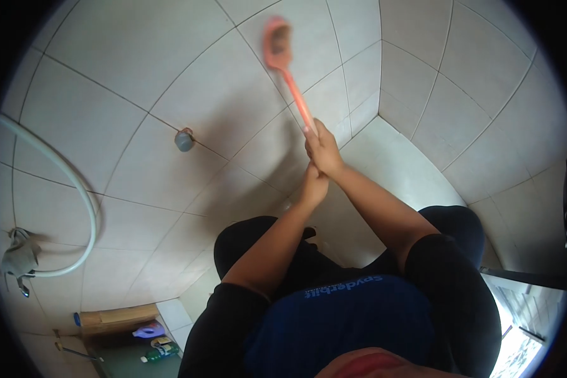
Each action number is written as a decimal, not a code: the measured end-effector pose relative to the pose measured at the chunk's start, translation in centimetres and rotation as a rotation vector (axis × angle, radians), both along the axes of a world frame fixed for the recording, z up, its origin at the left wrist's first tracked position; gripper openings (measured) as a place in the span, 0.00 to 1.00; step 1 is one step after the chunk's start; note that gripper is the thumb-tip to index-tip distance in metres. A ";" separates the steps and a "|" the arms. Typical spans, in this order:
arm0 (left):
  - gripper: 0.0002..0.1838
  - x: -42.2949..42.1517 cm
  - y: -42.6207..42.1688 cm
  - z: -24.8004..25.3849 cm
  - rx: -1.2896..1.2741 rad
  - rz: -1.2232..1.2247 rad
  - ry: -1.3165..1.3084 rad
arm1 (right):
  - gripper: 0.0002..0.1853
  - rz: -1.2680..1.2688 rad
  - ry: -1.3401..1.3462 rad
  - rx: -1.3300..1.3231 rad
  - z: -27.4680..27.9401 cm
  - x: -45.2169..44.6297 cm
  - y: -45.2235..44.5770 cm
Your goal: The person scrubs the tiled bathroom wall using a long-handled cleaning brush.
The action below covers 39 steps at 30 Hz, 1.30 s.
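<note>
Orange-pink in the head view, a long-handled brush is slanting up before the pale tiled wall, its head blurring so that contact with the tiles cannot be told. The right hand is wrapping around the handle, and the left hand is clasping its lower end, just below. A grey fitting is jutting from the wall, left of both hands.

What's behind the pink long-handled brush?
Behind the pink long-handled brush is a pale tiled wall with dark grout lines. The patch directly behind it is covered; the right hand also hides part of the handle.
</note>
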<state>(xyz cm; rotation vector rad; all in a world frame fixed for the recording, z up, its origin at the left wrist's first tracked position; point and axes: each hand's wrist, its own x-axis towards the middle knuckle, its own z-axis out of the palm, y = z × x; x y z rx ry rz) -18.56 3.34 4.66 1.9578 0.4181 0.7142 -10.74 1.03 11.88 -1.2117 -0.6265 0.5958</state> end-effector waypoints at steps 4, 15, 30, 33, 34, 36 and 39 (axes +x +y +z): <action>0.16 2.8 -1.2 -1.3 -0.367 0.053 0.188 | 0.15 -0.053 -0.299 -0.124 -0.9 1.7 -0.9; 0.24 4.7 -5.2 -8.6 -0.716 -0.048 -0.021 | 0.20 -0.103 -0.418 -0.341 -8.6 3.5 -2.7; 0.22 1.5 -6.3 -11.3 -0.370 -0.021 0.640 | 0.21 -0.033 -0.344 -0.539 -15.3 1.2 -4.1; 0.20 4.6 -3.1 -6.7 -0.615 0.011 0.139 | 0.18 -0.078 -0.377 -0.281 -7.1 3.1 -1.4; 0.20 5.5 -2.4 -5.5 -0.742 0.001 0.055 | 0.17 -0.036 -0.328 -0.242 -4.0 3.5 -0.7; 0.19 7.1 -1.8 -2.7 -0.846 -0.010 -0.241 | 0.17 0.020 -0.315 -0.217 0.1 4.0 -0.1; 0.18 6.4 -1.7 -7.6 -0.723 0.027 -0.314 | 0.17 0.078 -0.366 -0.199 -2.0 3.4 -0.6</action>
